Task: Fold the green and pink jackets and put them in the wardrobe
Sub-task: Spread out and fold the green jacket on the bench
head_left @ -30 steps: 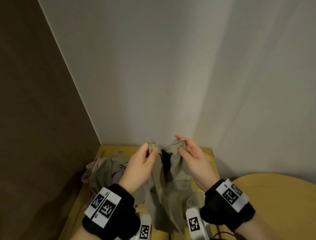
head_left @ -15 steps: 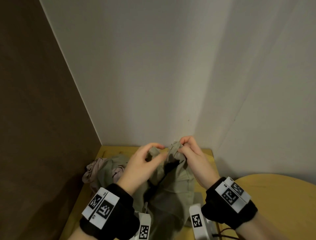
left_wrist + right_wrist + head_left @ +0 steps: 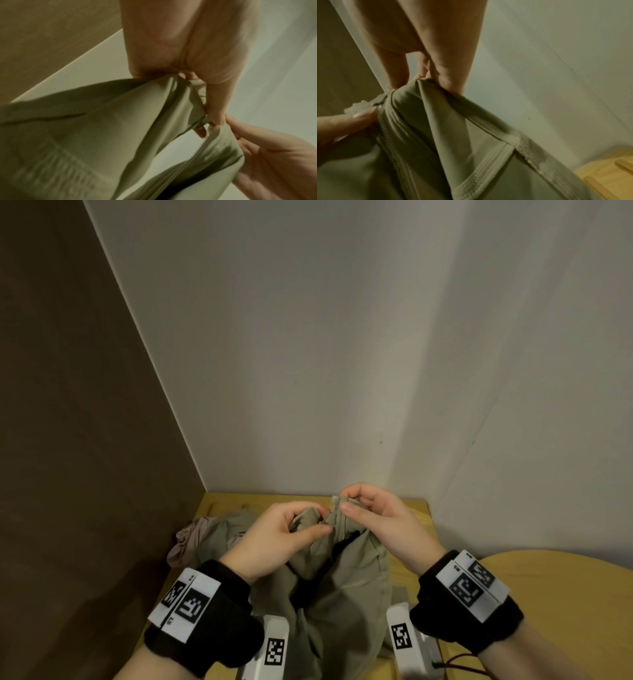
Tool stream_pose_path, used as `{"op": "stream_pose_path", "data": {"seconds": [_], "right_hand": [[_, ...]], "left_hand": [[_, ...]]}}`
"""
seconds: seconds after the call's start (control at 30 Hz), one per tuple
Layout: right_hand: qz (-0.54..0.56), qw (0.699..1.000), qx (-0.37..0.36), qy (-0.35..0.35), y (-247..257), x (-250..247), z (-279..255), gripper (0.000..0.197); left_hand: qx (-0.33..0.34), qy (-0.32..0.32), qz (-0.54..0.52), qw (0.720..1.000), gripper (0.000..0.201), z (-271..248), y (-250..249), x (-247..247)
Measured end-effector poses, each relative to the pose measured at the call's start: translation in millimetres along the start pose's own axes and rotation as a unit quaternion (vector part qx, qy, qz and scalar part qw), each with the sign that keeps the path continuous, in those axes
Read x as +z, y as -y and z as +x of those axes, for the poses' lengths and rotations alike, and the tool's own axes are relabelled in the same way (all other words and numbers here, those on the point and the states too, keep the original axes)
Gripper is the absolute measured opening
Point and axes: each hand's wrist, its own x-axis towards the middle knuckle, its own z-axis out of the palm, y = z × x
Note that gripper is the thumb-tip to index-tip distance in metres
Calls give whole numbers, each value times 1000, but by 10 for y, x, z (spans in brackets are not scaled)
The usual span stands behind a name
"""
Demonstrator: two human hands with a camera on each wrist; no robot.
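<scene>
The green jacket hangs in front of me over a wooden table, held up by both hands at its top edge. My left hand pinches one front edge by the zipper, thumb and fingers curled on the cloth. My right hand pinches the other front edge; its zipper teeth run down beside my fingers. The two hands nearly touch. The pink jacket lies crumpled on the table at the left, partly under green cloth.
A brown panel stands close on the left and white walls meet in a corner behind the table. A round wooden tabletop sits at the lower right. A dark cord lies near my right wrist.
Both hands have drawn together, bringing the two front edges of the green jacket side by side. The jacket has bunched up and risen slightly between them.
</scene>
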Motion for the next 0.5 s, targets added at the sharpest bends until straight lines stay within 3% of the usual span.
{"op": "stream_pose_path", "data": {"seconds": [0.17, 0.37, 0.5], "right_hand": [[-8, 1000, 9, -1, -18, -4, 22, 13], [2, 1000, 18, -22, -40, -4, 39, 3], [-20, 999, 29, -12, -22, 36, 30, 6]], "left_hand": [[22, -19, 59, 998, 6, -22, 39, -29], [60, -114, 101, 987, 29, -45, 70, 34], [93, -182, 111, 972, 31, -48, 65, 81]]}}
